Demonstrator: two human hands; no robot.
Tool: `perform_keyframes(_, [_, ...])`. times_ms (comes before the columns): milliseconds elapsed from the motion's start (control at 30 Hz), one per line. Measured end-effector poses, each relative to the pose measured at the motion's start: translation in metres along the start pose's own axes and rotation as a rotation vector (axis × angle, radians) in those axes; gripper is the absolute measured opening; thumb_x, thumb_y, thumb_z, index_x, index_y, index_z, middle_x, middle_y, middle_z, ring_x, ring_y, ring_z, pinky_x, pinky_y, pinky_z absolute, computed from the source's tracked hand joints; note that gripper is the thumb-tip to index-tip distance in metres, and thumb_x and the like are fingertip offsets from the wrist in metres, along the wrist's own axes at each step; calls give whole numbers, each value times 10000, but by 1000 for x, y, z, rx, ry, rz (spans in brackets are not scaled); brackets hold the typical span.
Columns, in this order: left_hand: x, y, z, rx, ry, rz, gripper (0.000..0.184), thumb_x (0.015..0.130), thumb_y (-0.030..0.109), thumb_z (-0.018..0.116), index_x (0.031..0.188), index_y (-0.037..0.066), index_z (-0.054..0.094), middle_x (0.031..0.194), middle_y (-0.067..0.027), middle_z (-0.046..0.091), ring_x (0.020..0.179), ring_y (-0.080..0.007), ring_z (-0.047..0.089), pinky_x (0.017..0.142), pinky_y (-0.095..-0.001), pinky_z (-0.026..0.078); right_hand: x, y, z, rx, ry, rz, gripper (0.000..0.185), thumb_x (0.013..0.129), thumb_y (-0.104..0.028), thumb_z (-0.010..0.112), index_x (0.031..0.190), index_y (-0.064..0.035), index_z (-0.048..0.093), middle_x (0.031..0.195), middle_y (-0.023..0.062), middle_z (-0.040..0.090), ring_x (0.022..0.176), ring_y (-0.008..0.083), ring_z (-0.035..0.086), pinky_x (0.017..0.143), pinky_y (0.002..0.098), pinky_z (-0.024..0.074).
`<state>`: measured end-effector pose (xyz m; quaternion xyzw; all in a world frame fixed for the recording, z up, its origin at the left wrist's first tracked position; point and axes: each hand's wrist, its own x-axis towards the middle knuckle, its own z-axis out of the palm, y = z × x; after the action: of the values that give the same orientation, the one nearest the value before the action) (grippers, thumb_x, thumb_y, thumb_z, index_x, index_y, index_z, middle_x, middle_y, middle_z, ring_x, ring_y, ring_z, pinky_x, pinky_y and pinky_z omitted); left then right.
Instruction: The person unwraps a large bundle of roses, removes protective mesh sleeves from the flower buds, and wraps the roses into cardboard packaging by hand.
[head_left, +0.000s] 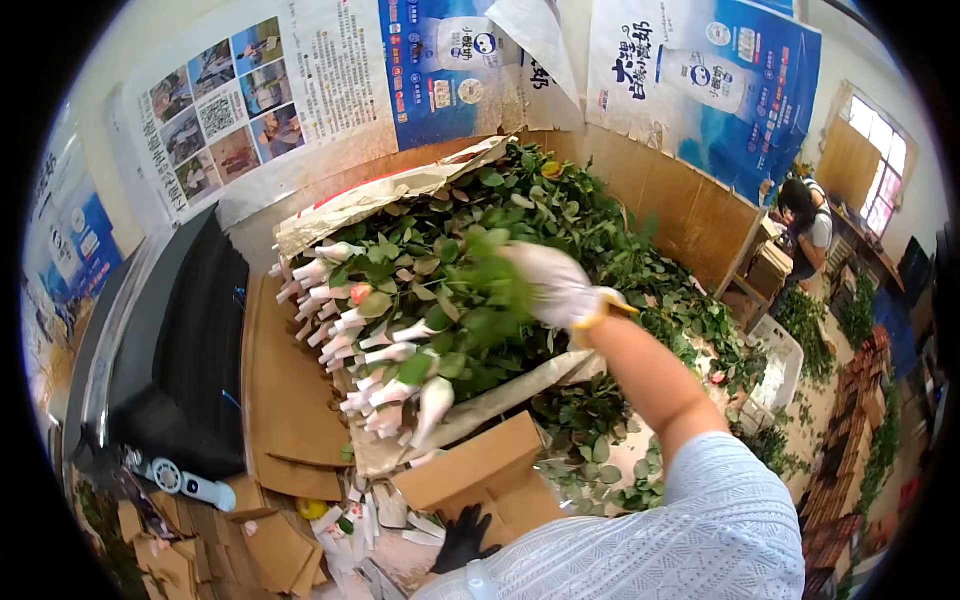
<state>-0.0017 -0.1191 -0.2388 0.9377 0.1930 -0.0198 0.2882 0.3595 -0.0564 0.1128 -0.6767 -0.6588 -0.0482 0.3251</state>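
Note:
My right hand point(550, 285), in a white glove with a yellow cuff, is blurred over the pile of leafy stems point(590, 215). Its fingers close round blurred green stems point(495, 290). Many rose heads in white sleeves point(390, 355) point left along the edge of the pile, which rests on pale paper point(400, 190). Low in the view, my left hand point(463, 540) wears a black glove; its fingers are spread beside an open cardboard piece point(480, 465), with nothing visible in them.
Brown cardboard point(290, 390) and a black object point(180, 350) are at the left. A small light blue fan point(190, 483) sits lower left. Wooden boards point(660, 210) back the pile. Beyond a white crate point(775, 365), another person point(805, 225) is at the right.

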Motion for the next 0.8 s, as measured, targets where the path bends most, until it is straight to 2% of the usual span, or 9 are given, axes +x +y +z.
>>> perform_keyframes(100, [-1,15,-22,-21,67,25,680,796,418,649,1344,67,453,1467,-207,301,1371,-374,256,1051,-559,278,-72,55,-34,1218,-26,423,402,927,-295,539,1232,-33,542,1020,64,618,833,168,617,673,308,531])
perform_keyframes(200, [1,19,-34,-63,70,45,639,806,402,648,1312,47,490,1430,-239,350,1343,-375,311,1070,-480,292,-112,47,-31,413,367,17,212,890,-115,538,1088,-81,607,1040,94,649,903,202,640,738,292,545])
perform_keyframes(333, [14,33,-79,-367,-61,-84,638,843,436,628,1299,8,501,1392,-222,415,1277,-352,414,1055,-385,346,-91,-49,-5,232,284,-192,274,739,-137,695,1011,-118,666,950,99,677,918,266,655,758,368,546])
perform_keyframes(367, [16,46,-93,-521,-78,-162,638,841,442,632,1293,10,507,1384,-214,427,1255,-338,445,1044,-376,361,-76,-61,-2,1,364,-440,462,748,-87,661,1199,-113,563,996,130,627,833,292,636,692,378,536])
perform_keyframes(467, [30,27,-81,-393,-298,-83,625,834,408,651,1295,16,495,1361,-207,450,1212,-323,488,1014,-363,390,-10,-79,29,-10,256,-367,344,759,-96,633,1095,-88,559,891,126,575,802,322,593,677,426,489])
perform_keyframes(533, [20,35,-78,-336,-168,-92,597,818,344,656,1293,25,486,1337,-216,465,1214,-350,470,1008,-390,386,35,-59,63,-77,114,-145,270,742,-68,627,1012,-73,626,898,149,620,828,339,621,694,425,508])
perform_keyframes(633, [13,10,-53,-402,-101,27,751,789,259,672,1401,-10,329,1413,-235,371,1317,-365,350,1092,-388,286,54,-81,44,-260,-416,98,130,781,-74,552,844,-61,664,898,165,655,785,323,667,645,429,540])
perform_keyframes(667, [14,13,-60,-350,-118,47,799,794,286,676,1422,-13,282,1438,-234,339,1336,-356,327,1103,-383,266,41,-92,65,-337,62,29,124,795,-68,532,821,-63,653,889,152,652,765,298,669,619,429,544])
perform_keyframes(800, [30,47,-108,-501,-271,-82,913,825,434,664,1462,-8,181,1496,-205,262,1394,-286,248,1131,-362,217,-10,-114,43,-203,288,-604,239,821,-194,552,1028,-92,612,739,78,583,608,252,619,490,361,509])
